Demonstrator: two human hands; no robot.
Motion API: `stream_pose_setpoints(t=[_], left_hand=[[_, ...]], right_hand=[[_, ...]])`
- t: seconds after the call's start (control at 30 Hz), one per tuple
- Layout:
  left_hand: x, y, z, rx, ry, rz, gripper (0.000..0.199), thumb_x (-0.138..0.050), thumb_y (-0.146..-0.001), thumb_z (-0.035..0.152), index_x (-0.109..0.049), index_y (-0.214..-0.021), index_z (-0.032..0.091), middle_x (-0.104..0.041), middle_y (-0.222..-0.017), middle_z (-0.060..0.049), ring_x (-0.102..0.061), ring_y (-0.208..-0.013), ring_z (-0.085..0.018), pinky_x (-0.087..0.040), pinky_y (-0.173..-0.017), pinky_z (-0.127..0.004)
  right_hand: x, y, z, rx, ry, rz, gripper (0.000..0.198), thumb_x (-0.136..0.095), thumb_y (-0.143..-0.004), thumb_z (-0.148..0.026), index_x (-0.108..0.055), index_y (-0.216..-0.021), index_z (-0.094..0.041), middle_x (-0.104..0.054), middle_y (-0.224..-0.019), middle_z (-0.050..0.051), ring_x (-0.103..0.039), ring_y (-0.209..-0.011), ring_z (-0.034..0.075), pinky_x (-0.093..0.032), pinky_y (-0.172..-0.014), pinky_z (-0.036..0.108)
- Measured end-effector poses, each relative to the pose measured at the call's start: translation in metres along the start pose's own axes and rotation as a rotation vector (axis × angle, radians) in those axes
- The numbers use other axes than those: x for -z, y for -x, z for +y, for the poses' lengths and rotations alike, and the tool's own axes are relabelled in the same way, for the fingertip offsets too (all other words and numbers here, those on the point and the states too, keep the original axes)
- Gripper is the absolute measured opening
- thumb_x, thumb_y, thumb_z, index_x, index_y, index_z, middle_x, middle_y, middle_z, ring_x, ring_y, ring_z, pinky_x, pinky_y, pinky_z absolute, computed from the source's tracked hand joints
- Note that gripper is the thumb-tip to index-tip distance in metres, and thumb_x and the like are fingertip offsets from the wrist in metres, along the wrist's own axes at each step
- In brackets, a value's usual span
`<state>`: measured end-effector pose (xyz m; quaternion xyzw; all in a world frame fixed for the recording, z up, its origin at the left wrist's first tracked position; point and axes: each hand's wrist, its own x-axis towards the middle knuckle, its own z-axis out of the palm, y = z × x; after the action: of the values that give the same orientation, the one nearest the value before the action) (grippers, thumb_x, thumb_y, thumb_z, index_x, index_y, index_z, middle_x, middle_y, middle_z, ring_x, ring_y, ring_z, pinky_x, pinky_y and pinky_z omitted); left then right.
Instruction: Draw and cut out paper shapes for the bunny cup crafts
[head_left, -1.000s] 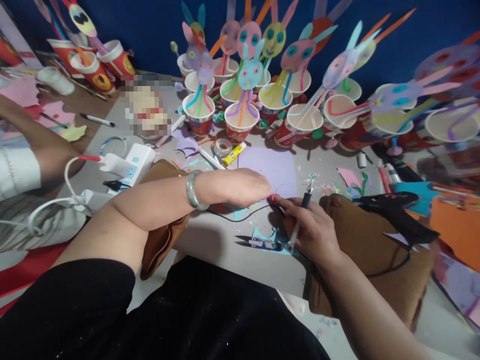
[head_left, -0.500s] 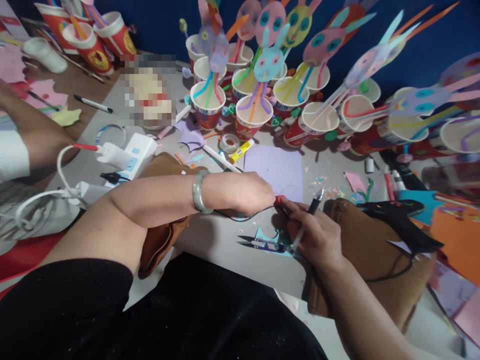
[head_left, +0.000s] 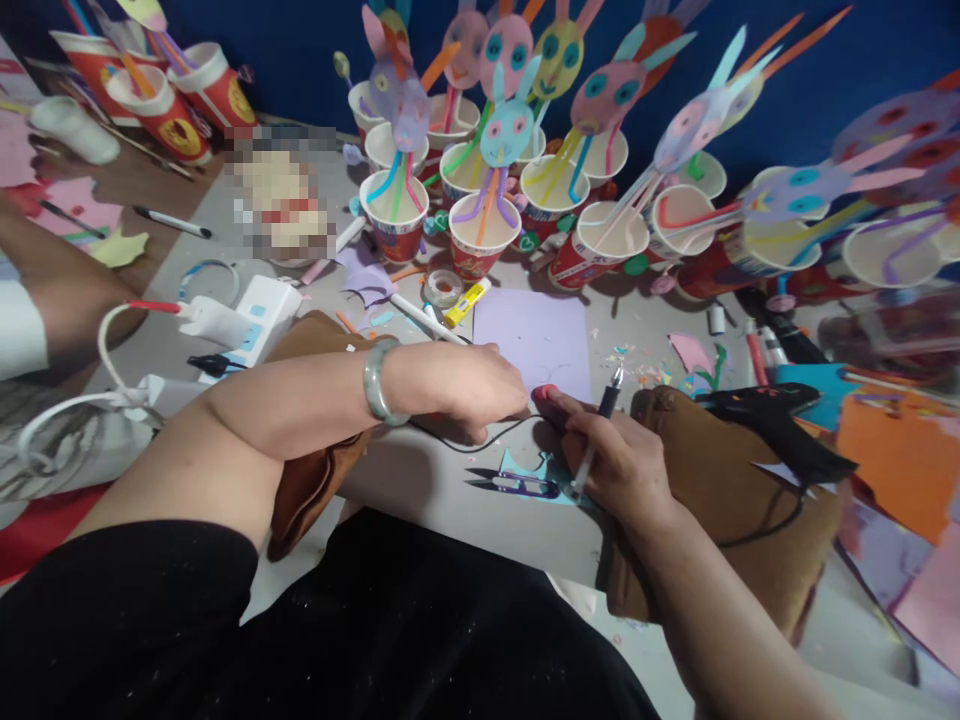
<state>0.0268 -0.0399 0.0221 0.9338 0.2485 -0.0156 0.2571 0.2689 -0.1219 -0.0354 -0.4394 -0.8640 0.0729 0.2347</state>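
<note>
My right hand (head_left: 619, 455) grips a pen (head_left: 610, 392) with a clear barrel and black grip, its tip pointing up and away. Its index fingertip touches a small red piece (head_left: 545, 393) at the lower edge of a lilac paper sheet (head_left: 532, 335). My left hand (head_left: 465, 388), with a jade-coloured bangle (head_left: 376, 384) at the wrist, lies left of that piece, thumb apart from the bent fingers; nothing shows in it. Thread snips (head_left: 517, 483) lie on a cut light-blue paper scrap (head_left: 529, 462) below the hands. A thin black cord (head_left: 465, 448) runs between the hands.
Paper cups with straw-and-paper rabbit figures (head_left: 484, 235) crowd the back. A yellow glue stick (head_left: 466, 303) and a tape roll (head_left: 442, 288) lie nearer. At right, a black glue gun (head_left: 795, 430) rests on a brown bag (head_left: 720, 470). A power strip (head_left: 262, 315) and another person's arm (head_left: 67, 270) are at left.
My left hand has drawn slightly left, away from the red piece, which stays by my right index fingertip. The whole view has shifted a little. The pen remains in my right hand.
</note>
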Motion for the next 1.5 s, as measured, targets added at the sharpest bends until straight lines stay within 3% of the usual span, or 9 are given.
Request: stream_pose_setpoints(t=[0.1, 0.17, 0.27, 0.37, 0.63, 0.8, 1.0, 1.23, 1.5], left_hand=[[0.011, 0.0, 0.004, -0.136, 0.018, -0.197, 0.015, -0.079, -0.06, 0.02, -0.066, -0.066, 0.023, -0.064, -0.06, 0.002, -0.055, -0.063, -0.017, -0.04, -0.08, -0.037], [0.015, 0.0, 0.007, -0.152, 0.013, -0.217, 0.015, -0.079, -0.061, 0.021, -0.065, -0.063, 0.023, -0.062, -0.058, 0.003, -0.052, -0.061, -0.016, -0.04, -0.085, -0.038], [0.018, 0.0, 0.01, -0.181, -0.023, -0.19, 0.018, -0.08, -0.067, 0.026, -0.064, -0.062, 0.021, -0.064, -0.061, 0.001, -0.052, -0.06, -0.015, -0.041, -0.085, -0.038], [0.021, -0.001, 0.013, -0.153, -0.128, -0.113, 0.015, -0.073, -0.08, 0.028, -0.068, -0.071, 0.017, -0.07, -0.074, -0.005, -0.058, -0.067, -0.017, -0.043, -0.082, -0.037], [0.024, -0.002, 0.019, -0.135, -0.252, -0.093, 0.024, -0.052, -0.094, 0.017, -0.067, -0.113, 0.015, -0.075, -0.097, -0.01, -0.068, -0.086, -0.021, -0.047, -0.078, -0.035], [0.022, -0.002, 0.018, -0.172, -0.236, -0.121, 0.026, -0.049, -0.095, 0.015, -0.065, -0.115, 0.012, -0.074, -0.103, -0.012, -0.069, -0.09, -0.022, -0.047, -0.078, -0.035], [0.025, -0.004, 0.017, -0.165, -0.304, -0.103, 0.019, -0.051, -0.095, 0.018, -0.067, -0.104, 0.011, -0.074, -0.091, -0.011, -0.068, -0.081, -0.02, -0.045, -0.073, -0.034], [0.021, -0.005, 0.016, -0.168, -0.36, -0.156, 0.024, -0.047, -0.098, 0.02, -0.067, -0.106, 0.009, -0.073, -0.093, -0.012, -0.068, -0.083, -0.021, -0.046, -0.074, -0.034], [0.017, -0.004, 0.014, -0.158, -0.351, -0.132, 0.024, -0.048, -0.098, 0.021, -0.066, -0.109, 0.011, -0.073, -0.096, -0.012, -0.068, -0.086, -0.021, -0.047, -0.076, -0.035]], right_hand=[[0.001, 0.0, -0.001, -0.001, -0.01, 0.001, 0.02, -0.061, -0.09, -0.017, -0.059, -0.104, -0.031, -0.076, -0.121, 0.004, -0.069, -0.065, 0.022, -0.054, -0.06, 0.04], [0.002, -0.001, -0.001, 0.011, -0.025, 0.002, 0.024, -0.058, -0.091, -0.014, -0.06, -0.107, -0.032, -0.076, -0.12, 0.003, -0.068, -0.065, 0.022, -0.053, -0.06, 0.04], [0.004, -0.004, -0.002, 0.041, -0.024, 0.009, 0.03, -0.055, -0.091, -0.011, -0.06, -0.113, -0.031, -0.077, -0.115, 0.004, -0.065, -0.063, 0.02, -0.052, -0.06, 0.037], [0.005, -0.006, -0.003, 0.086, -0.003, 0.057, 0.033, -0.057, -0.09, -0.008, -0.06, -0.116, -0.027, -0.077, -0.091, 0.004, -0.063, -0.062, 0.018, -0.05, -0.059, 0.032], [0.005, -0.008, -0.002, 0.058, -0.049, 0.054, 0.017, -0.054, -0.088, -0.011, -0.063, -0.088, -0.025, -0.067, -0.069, 0.002, -0.06, -0.057, 0.017, -0.046, -0.055, 0.031], [0.003, -0.006, -0.001, 0.009, -0.097, 0.045, 0.017, -0.058, -0.086, -0.012, -0.062, -0.096, -0.025, -0.074, -0.08, 0.004, -0.066, -0.059, 0.018, -0.051, -0.055, 0.031], [0.004, -0.01, -0.004, -0.055, -0.3, 0.097, 0.018, -0.055, -0.087, -0.008, -0.059, -0.097, -0.023, -0.079, -0.111, 0.009, -0.078, -0.087, 0.021, -0.061, -0.067, 0.029], [0.004, -0.012, -0.005, -0.093, -0.356, 0.091, 0.02, -0.055, -0.087, -0.007, -0.057, -0.096, -0.024, -0.078, -0.114, 0.009, -0.078, -0.095, 0.023, -0.064, -0.076, 0.032], [0.0, -0.009, -0.004, -0.074, -0.313, 0.131, 0.025, -0.055, -0.085, -0.007, -0.06, -0.102, -0.024, -0.078, -0.113, 0.009, -0.078, -0.087, 0.022, -0.062, -0.069, 0.031]])
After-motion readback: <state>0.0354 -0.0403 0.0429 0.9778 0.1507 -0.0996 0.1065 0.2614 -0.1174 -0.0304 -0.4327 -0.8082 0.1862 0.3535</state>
